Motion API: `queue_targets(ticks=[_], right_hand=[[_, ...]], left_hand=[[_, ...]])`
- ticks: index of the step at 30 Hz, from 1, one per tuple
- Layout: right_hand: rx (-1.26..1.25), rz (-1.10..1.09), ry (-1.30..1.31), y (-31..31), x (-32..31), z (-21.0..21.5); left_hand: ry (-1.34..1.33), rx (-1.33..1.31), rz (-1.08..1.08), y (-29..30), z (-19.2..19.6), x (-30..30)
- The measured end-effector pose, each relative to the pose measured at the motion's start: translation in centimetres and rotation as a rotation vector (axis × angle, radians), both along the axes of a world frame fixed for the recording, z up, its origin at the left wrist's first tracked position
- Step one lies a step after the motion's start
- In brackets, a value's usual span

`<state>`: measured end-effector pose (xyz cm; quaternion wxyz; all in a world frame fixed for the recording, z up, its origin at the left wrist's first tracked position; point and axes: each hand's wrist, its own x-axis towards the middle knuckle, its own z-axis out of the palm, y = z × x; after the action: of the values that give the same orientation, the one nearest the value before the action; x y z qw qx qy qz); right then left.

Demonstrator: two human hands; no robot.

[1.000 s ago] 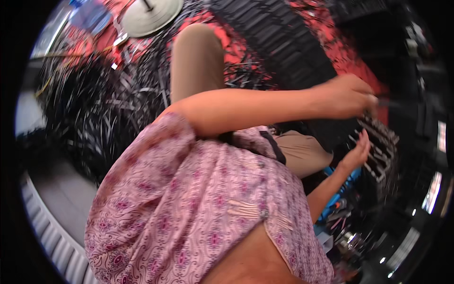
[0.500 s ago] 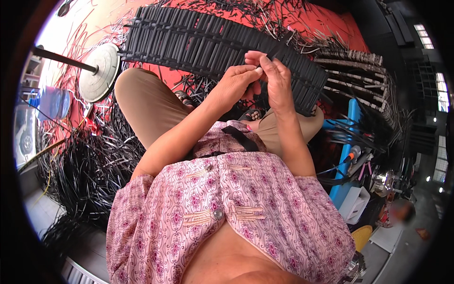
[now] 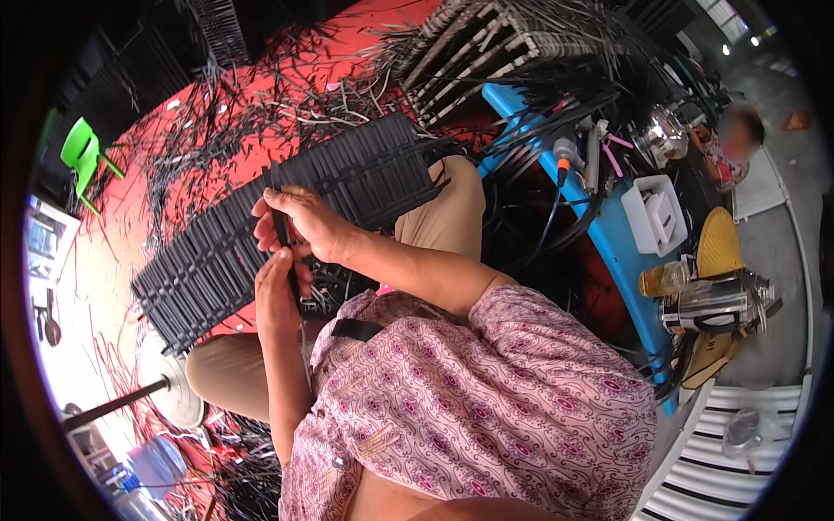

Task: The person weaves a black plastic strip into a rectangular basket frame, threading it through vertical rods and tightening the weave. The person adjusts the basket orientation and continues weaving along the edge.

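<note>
A long panel of black slats (image 3: 204, 276), woven across with dark strips, lies slantwise over my lap and between my knees. Above its near edge, a flat black strip (image 3: 281, 229) runs between my two hands. My right hand (image 3: 311, 221) is farther out, its thumb and fingers closed on the upper part of the strip. Closer to my body, my left hand (image 3: 275, 276) pinches the strip lower down. The fingers of both hands partly hide the strip.
Loose black strips (image 3: 208, 143) litter the red floor. To the right, a blue bench (image 3: 599, 230) stands near a white plastic container (image 3: 651, 217), a metal flask (image 3: 712, 302) and a slatted frame (image 3: 473, 65). Another person (image 3: 728, 165) is farther right. A round grey base with a pole (image 3: 178, 391) stands at left.
The view has swung to the right, bringing the blue bench and flask further in. My hands have shifted from fingertips nearly together to gripping a black strip that now shows between them.
</note>
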<state>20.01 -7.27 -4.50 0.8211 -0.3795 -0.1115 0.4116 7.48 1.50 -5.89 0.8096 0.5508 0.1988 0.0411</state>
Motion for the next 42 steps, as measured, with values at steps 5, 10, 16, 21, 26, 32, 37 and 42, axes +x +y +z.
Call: queue_targets(ticks=[5, 10, 16, 21, 26, 32, 37, 42], right_hand=[[0.247, 0.049, 0.525, -0.6, 4.5, -0.7], [0.261, -0.069, 0.339, -2.6, 11.9, 2.9], [0.276, -0.173, 0.129, -8.3, 23.8, 7.8], [0.176, -0.384, 0.009, -11.8, 32.0, 12.3], [0.139, -0.551, -0.007, -13.9, 36.4, 14.1], [0.111, -0.978, -0.252, -23.2, 32.7, 17.1], [-0.084, -0.498, -0.640, -17.5, 19.2, 20.8], [-0.390, 0.048, -0.832, -13.5, 6.0, 18.1]], left_hand=[[0.095, 0.273, -0.179, -0.7, 1.6, -4.1], [0.247, 0.202, 0.168, 0.0, -2.3, -15.9], [0.309, 0.271, 0.478, -2.0, -6.1, -28.6], [0.727, 0.456, 0.648, -4.0, -12.0, -38.7], [1.215, 0.625, 0.748, -6.7, -20.0, -48.6], [0.711, 1.002, 1.074, 3.1, -17.0, -38.8], [0.207, 1.302, 0.703, 5.4, 5.1, -17.1], [-0.111, 1.553, 0.102, -1.7, 12.9, -0.3]])
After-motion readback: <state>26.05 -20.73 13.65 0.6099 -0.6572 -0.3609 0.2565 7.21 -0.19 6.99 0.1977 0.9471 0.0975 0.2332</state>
